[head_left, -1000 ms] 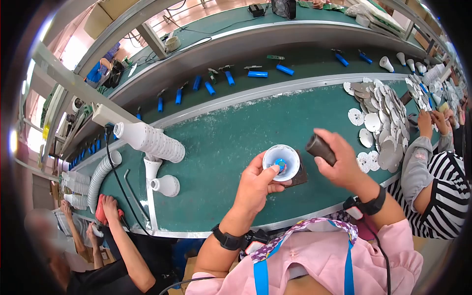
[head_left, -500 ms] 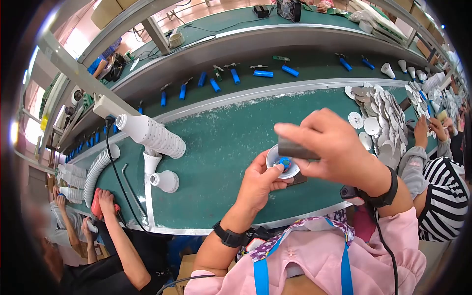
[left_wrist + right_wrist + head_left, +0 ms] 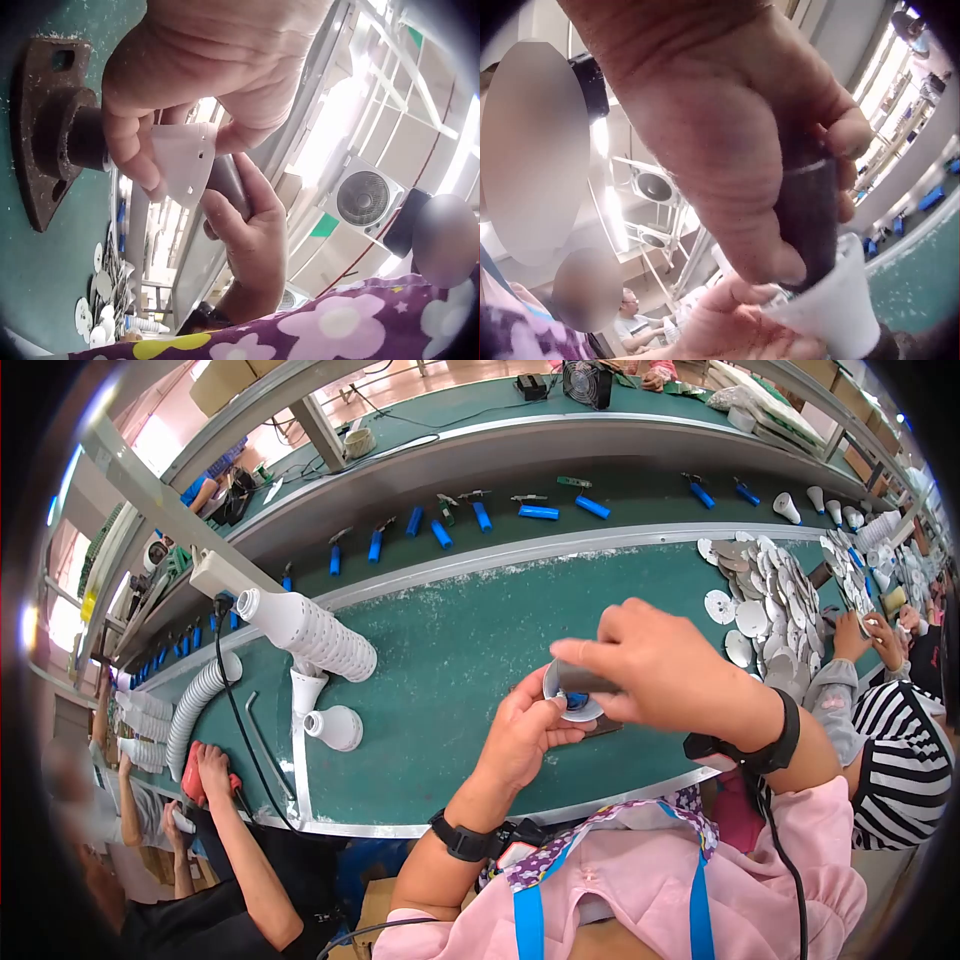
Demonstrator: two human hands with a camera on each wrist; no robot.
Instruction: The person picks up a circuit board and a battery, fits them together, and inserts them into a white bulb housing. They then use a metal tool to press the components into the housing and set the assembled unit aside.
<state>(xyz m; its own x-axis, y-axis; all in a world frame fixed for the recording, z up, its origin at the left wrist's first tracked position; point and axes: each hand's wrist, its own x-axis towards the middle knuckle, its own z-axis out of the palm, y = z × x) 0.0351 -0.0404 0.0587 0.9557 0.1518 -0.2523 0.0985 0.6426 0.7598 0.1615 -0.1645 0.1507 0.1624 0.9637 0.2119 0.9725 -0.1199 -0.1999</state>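
Note:
My left hand [image 3: 518,735] holds a white cone-shaped lamp housing [image 3: 180,161], its wide mouth turned up toward me. My right hand [image 3: 665,675] grips a thick dark grey cylinder [image 3: 810,217]. In the right wrist view, the cylinder's lower end reaches into the housing's mouth. A bit of a blue part [image 3: 576,701] shows inside the housing; the rest is hidden by the cylinder and fingers. The narrow end of the housing is at the round post of a brown metal fixture [image 3: 64,139] on the green bench.
To the left are a leaning stack of white housings [image 3: 310,638], a single housing [image 3: 335,728] and a black cable [image 3: 240,730]. Right of me lies a heap of flat discs [image 3: 765,595], near another person's hands [image 3: 865,635]. Blue cylinders [image 3: 538,513] with small boards line the rear belt.
My right hand has moved left with the dark cylinder, from beside the housing to over and into its mouth. My left hand has kept its hold on the housing.

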